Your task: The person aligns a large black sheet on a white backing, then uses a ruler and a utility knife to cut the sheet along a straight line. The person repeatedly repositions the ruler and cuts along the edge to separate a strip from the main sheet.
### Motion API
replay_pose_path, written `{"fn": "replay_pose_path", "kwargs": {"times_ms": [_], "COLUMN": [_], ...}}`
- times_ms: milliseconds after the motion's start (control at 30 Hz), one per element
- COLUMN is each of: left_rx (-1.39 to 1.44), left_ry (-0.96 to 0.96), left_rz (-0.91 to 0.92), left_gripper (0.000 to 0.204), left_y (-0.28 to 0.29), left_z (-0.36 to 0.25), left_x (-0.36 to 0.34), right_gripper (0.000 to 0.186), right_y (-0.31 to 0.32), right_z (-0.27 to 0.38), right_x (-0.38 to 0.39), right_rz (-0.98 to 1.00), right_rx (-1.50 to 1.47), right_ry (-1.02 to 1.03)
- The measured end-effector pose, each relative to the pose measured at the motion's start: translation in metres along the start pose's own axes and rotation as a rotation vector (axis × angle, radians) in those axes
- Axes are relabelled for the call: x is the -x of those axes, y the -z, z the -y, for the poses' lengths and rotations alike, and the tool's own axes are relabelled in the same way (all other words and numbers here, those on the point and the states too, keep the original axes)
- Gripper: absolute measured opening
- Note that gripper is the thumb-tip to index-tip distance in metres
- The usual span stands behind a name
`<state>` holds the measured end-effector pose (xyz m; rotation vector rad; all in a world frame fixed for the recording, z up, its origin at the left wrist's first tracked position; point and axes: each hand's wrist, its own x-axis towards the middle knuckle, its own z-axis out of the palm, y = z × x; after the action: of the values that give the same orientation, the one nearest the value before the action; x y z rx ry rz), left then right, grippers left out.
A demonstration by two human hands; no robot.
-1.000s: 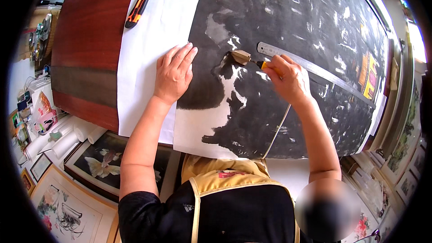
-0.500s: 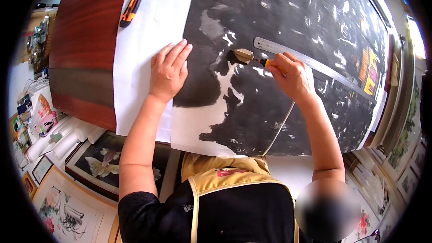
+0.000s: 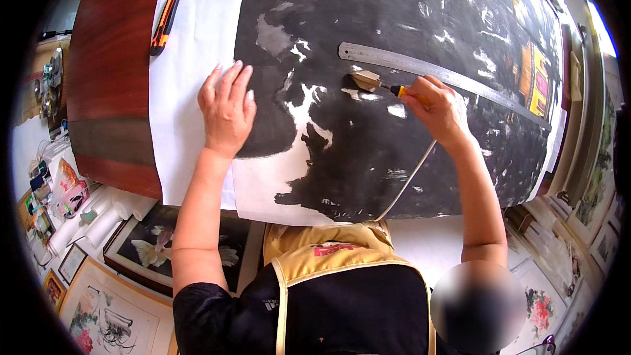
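We are working at a dark red bench [image 3: 105, 79]. Left hand [image 3: 227, 108] is lying flat, fingers spread, on the black ink painting [image 3: 394, 59]. Right hand [image 3: 437, 108], grip closed around a corded tacking iron [image 3: 369, 81], at 3 o'clock of the left. Steel ruler [image 3: 434, 71] lying just beyond. Utility knife [image 3: 164, 18] at 11 o'clock. Framed pictures [image 3: 138, 250] are lining the floor.

A dark red-brown wooden table [image 3: 108, 79] carries everything. A white paper sheet [image 3: 190, 92] lies flat on it, reaching over its near edge.
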<state>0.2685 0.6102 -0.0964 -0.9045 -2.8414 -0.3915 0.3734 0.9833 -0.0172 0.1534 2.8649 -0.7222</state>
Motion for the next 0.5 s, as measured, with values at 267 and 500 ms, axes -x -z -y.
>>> {"fn": "replay_pose_path", "kwargs": {"times_ms": [267,500], "left_rx": [0.1,0.087], "left_ry": [-0.091,-0.113], "left_rz": [0.106,0.11], "left_gripper": [0.056,0.058], "left_y": [-0.021,-0.023], "left_z": [-0.059,-0.055], "left_x": [-0.014,-0.012], "right_gripper": [0.014,0.016], "right_y": [-0.013,0.003], "right_z": [0.025,-0.011], "right_x": [-0.026,0.001], "right_rz": [0.001,-0.044], "right_rx": [-0.012,0.022], "right_ry": [0.164,0.051]}}
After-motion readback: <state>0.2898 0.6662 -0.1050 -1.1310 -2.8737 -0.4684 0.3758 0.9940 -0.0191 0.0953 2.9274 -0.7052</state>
